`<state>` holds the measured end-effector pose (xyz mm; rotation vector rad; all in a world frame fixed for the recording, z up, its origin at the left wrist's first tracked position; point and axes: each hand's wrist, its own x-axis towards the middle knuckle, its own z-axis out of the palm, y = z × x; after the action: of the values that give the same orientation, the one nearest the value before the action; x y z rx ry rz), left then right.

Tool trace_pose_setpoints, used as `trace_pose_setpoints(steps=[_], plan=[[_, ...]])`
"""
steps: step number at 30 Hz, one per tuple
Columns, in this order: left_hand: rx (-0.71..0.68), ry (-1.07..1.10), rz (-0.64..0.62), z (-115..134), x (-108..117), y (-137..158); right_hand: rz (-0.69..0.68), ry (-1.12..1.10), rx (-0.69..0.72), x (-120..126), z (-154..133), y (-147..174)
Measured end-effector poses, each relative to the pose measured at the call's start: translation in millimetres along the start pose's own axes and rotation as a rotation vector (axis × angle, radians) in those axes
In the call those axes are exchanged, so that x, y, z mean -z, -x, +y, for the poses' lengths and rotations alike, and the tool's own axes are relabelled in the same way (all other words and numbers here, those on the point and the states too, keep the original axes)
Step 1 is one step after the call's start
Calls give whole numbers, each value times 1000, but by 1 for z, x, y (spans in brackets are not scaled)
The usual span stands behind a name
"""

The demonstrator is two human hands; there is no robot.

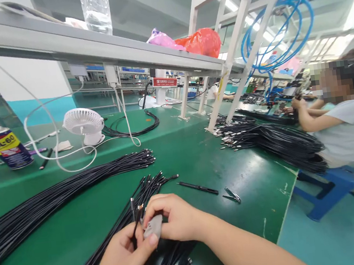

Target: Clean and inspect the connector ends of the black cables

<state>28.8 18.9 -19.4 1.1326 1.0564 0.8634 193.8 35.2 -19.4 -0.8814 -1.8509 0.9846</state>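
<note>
Upper left, I logged one spray can [4, 145], upright on the green counter [58, 241]. Item: a long cable bundle [70, 185], lying across the left side. Item: one white fan [82, 120], just right of the can.

Lower centre, I recorded the left hand [125, 250], its grip closed on a grey cloth [154, 226], thumb laid over it. A black cable [133, 207] stood at its fingers, connector end uppermost. The right hand [176, 216] met it from the right, grip pinched to the same cloth, fingertips partly hidden. I judged the cloth light and soft, best pinched by its edge; the cable light and bendy, its smooth jacket liable to slip, with the firmest hold just behind the stiff connector.

Right of centre: one slim black tool [198, 188]; one small metal clipper [232, 195]. Farther right: a large cable pile [278, 141], then a seated co-worker [347, 128].
</note>
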Motion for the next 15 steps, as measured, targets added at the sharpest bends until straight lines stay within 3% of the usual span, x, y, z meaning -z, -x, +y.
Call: trace_pose_setpoints(steps=[4,7,12,15], plan=[[-60,-23,64,0,-5,-1,35,54,-99,-6,-4,2],[29,7,36,4,-6,1,-39,183,-99,-2,-21,3],[66,69,31,14,-4,8,-158,153,-45,20,-59,5],[46,48,34,17,-2,10,49,318,31,27,-85,10]])
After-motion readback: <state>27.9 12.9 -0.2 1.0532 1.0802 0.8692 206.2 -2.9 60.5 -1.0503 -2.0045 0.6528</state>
